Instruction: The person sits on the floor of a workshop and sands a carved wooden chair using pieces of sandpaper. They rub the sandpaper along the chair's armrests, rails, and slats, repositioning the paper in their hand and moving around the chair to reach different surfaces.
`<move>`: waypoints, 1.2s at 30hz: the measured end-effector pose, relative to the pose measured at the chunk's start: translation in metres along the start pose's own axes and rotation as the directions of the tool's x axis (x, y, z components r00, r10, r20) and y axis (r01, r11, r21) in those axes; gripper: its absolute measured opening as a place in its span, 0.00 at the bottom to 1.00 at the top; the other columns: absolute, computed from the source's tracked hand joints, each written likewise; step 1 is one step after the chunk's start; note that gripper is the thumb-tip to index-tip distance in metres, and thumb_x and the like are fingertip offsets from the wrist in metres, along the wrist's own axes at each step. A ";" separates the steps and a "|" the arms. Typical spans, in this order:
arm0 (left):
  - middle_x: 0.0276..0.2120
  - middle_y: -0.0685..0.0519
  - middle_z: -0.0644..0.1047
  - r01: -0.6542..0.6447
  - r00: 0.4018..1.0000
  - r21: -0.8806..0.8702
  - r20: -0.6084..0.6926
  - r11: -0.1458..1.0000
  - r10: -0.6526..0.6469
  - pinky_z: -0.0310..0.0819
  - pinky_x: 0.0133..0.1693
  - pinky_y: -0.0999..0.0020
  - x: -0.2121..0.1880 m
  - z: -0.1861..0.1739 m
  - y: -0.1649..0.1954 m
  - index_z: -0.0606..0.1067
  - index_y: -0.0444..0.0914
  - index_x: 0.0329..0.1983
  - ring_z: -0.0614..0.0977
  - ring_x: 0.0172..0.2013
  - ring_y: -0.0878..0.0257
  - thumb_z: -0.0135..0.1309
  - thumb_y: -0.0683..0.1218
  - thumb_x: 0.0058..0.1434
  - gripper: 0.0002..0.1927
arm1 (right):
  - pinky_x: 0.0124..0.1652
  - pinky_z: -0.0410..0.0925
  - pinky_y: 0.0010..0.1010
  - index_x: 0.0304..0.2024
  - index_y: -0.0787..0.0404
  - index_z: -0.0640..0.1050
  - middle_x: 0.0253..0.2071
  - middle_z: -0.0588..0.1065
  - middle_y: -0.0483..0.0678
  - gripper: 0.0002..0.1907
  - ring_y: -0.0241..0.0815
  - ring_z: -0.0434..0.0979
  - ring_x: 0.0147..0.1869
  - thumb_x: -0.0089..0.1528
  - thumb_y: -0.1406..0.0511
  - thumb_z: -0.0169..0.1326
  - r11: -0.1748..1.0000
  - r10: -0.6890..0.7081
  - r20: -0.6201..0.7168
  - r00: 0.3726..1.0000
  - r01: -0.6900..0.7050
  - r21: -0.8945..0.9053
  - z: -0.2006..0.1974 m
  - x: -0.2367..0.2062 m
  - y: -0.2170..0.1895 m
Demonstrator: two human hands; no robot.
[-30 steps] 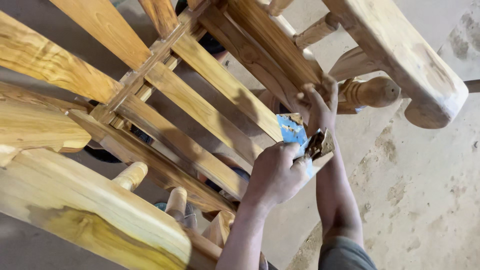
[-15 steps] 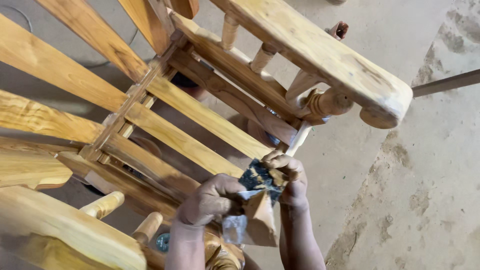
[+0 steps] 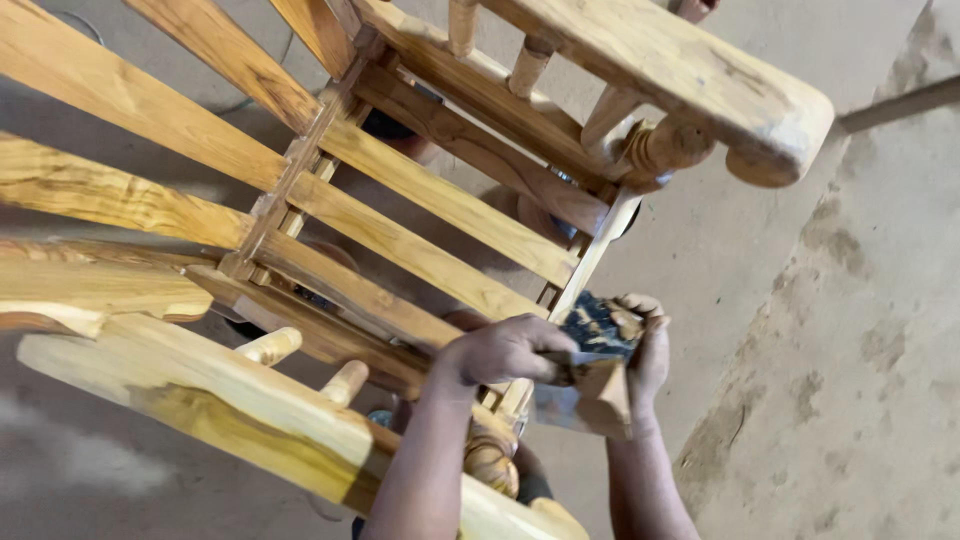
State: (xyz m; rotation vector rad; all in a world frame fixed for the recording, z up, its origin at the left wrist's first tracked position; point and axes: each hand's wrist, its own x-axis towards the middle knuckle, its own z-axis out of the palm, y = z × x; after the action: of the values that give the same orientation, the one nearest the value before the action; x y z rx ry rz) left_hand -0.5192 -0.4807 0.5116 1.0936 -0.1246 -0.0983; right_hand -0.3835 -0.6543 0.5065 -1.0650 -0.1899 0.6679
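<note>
Seemingly, sandpaper sheet [image 3: 598,375] crumpled, axis unclear.

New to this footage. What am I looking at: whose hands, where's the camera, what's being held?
There is no machine here. A person works with two bare hands, and the single picture comes from a camera worn on their head, looking down at those hands.

In front of them is an unfinished wooden chair with slats, turned spindles and broad armrests, seen tilted over a dusty concrete floor.

The left hand and the right hand meet at a thin rail of the chair. Together they hold a folded sheet of sandpaper, dark and worn on one face, brownish where it hangs below. The fingers of the right hand curl over its top edge.
</note>
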 end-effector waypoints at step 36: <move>0.39 0.52 0.81 0.321 0.917 -0.472 0.373 0.821 -0.144 0.71 0.43 0.72 -0.126 -0.140 0.065 0.78 0.24 0.49 0.77 0.38 0.67 0.59 0.39 0.58 0.17 | 0.52 0.68 0.27 0.54 0.75 0.77 0.51 0.78 0.58 0.25 0.39 0.77 0.50 0.71 0.56 0.59 0.920 -0.128 0.107 0.986 0.158 -0.358 0.133 -0.081 0.049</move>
State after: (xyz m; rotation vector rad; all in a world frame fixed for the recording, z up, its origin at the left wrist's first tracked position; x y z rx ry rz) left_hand -0.6213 -0.3101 0.4996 0.5255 -0.2402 -0.5119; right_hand -0.5281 -0.5883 0.5435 -1.3675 -0.4741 0.5547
